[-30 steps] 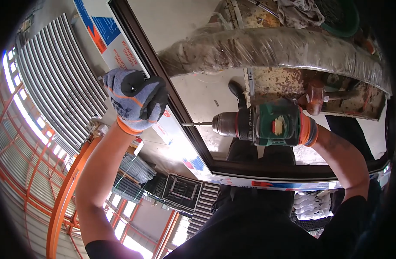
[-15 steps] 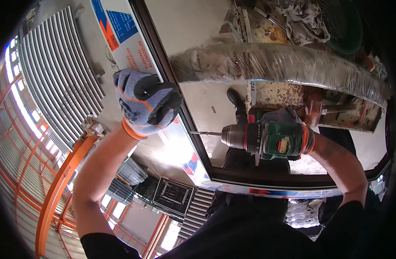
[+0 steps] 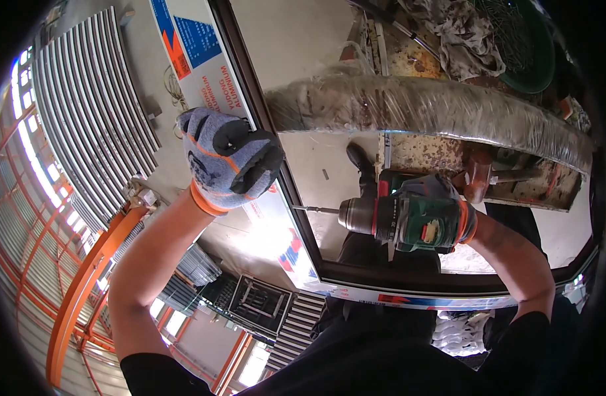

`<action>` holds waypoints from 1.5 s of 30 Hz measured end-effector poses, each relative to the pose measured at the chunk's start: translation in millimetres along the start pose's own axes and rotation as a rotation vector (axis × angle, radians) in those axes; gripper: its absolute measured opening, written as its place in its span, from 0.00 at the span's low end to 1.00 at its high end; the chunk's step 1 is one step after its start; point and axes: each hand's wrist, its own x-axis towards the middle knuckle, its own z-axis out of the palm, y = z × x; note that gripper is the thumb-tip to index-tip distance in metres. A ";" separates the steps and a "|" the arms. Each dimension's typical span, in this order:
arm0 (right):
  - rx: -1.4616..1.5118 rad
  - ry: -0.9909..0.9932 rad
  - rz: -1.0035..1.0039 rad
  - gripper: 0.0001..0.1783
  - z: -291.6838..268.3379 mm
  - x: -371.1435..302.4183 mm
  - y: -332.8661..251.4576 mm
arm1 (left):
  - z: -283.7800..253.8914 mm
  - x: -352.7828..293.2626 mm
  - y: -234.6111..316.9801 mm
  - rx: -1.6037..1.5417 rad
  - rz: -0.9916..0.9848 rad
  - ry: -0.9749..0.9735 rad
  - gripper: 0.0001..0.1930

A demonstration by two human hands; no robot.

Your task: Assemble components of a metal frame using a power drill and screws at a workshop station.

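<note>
Here the right hand (image 3: 441,198) grips the green drill (image 3: 408,221), its bit pointing left toward the dark frame (image 3: 296,198), where the nearer gloved left hand (image 3: 230,158) presses closed

Single head-worn fisheye cam, looking down, close on both hands, edges bent twd rim

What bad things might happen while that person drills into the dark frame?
The left hand grips the dark frame just above where the drill bit meets it, so a slipping bit might jab the glove. The right hand holds the green drill alone, so it might twist if the bit jams. Glare on the shiny panel may hide the spot.
</note>
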 end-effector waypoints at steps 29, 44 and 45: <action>-0.308 -0.122 -0.068 0.15 -4.5 24.0 -5.5 | -2.7 -3.0 -2.8 -0.049 -0.001 -0.037 0.13; 0.325 0.051 0.150 0.15 23.4 37.8 -11.2 | 1.9 -10.2 -3.1 -0.080 -0.010 0.002 0.12; 0.323 0.043 0.155 0.15 22.1 42.9 -19.3 | 1.8 -11.4 -4.6 -0.072 -0.012 0.010 0.12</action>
